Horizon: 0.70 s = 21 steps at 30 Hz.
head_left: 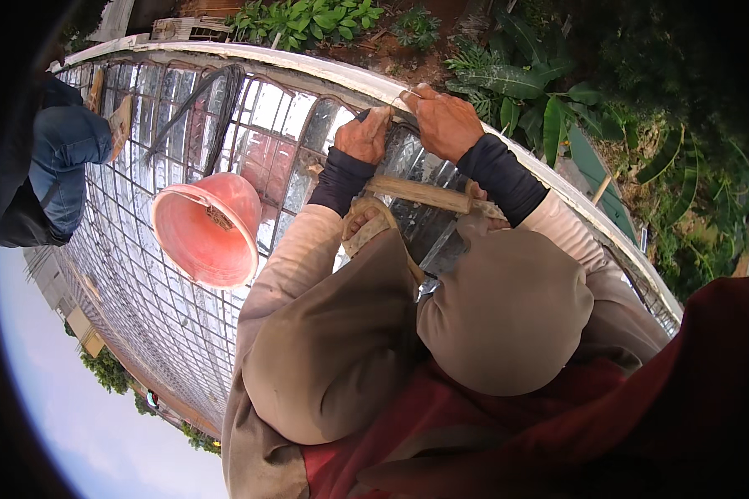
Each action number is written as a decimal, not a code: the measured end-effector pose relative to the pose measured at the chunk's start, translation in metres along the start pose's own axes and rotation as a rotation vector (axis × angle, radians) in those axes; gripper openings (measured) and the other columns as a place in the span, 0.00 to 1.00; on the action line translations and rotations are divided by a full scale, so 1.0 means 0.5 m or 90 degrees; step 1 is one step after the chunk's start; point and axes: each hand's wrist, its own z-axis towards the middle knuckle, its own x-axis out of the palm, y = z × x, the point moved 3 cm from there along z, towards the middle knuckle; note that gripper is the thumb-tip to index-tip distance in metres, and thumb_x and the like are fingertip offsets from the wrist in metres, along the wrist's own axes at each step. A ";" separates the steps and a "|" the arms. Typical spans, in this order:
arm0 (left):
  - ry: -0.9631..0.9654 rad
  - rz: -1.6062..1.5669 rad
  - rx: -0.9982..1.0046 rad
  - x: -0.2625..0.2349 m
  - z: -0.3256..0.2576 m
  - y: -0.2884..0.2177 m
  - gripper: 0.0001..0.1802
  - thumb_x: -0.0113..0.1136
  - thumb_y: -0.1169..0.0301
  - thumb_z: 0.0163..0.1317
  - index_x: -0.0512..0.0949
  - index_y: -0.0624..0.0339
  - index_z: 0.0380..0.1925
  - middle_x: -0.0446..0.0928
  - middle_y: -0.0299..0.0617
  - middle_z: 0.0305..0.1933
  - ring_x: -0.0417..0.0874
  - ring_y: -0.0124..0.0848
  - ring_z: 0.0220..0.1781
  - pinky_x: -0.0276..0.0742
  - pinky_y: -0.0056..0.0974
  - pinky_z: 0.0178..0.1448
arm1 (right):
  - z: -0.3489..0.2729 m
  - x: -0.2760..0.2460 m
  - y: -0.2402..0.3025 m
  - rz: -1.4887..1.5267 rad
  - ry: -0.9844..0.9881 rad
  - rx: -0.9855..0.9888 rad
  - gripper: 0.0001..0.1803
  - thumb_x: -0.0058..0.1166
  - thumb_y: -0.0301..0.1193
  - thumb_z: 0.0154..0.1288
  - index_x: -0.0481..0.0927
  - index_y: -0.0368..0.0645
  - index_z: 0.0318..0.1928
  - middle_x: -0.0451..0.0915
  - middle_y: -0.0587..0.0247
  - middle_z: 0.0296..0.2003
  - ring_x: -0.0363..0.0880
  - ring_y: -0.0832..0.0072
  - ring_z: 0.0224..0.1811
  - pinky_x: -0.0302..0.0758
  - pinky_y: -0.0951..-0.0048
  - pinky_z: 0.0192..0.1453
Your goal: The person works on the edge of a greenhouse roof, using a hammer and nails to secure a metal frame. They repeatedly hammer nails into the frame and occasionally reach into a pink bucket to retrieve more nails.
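My left hand [363, 137] is closed, its fingertips pressed together at the steel bars beside the pale raised edge [333, 71]. Whatever it pinches is too small to make out. Close to it, my right hand [445, 123] bends its fingers at the inner side of that edge, thumb and fingers drawn together; what they grip is hidden. Below both wrists a short wooden bar [420, 193] lies across the grid near my feet. My knees are bent up between my forearms. Dark cuffs cover both wrists.
A steel bar grid [141, 208] spreads over shiny metal sheets. A reddish bucket [225, 216] lies tilted with its mouth toward me. Dark wire strands [216, 116] lie beyond it. Another person's jeans-clad leg [62, 150] is at far left. Beyond the edge, plants [516, 79] grow lower down.
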 end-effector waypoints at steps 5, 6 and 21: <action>-0.109 -0.007 -0.020 -0.034 -0.010 -0.042 0.17 0.65 0.72 0.66 0.82 0.53 0.55 0.86 0.49 0.41 0.87 0.51 0.34 0.81 0.45 0.33 | 0.009 -0.019 -0.010 -0.009 0.043 0.002 0.31 0.57 0.22 0.56 0.75 0.42 0.64 0.78 0.46 0.60 0.84 0.45 0.50 0.80 0.48 0.54; -0.134 -0.012 -0.045 -0.043 -0.026 -0.058 0.17 0.66 0.71 0.65 0.82 0.53 0.55 0.86 0.49 0.41 0.88 0.51 0.35 0.81 0.44 0.33 | 0.000 -0.011 -0.011 -0.013 0.019 -0.002 0.30 0.57 0.22 0.57 0.75 0.42 0.63 0.78 0.46 0.60 0.84 0.45 0.49 0.80 0.48 0.53; 0.180 -0.530 -0.671 0.050 -0.042 0.085 0.13 0.68 0.62 0.67 0.86 0.61 0.41 0.87 0.38 0.39 0.72 0.21 0.21 0.69 0.30 0.24 | 0.004 -0.005 -0.016 0.006 -0.018 -0.005 0.25 0.53 0.21 0.59 0.80 0.42 0.59 0.81 0.49 0.54 0.85 0.47 0.48 0.81 0.47 0.52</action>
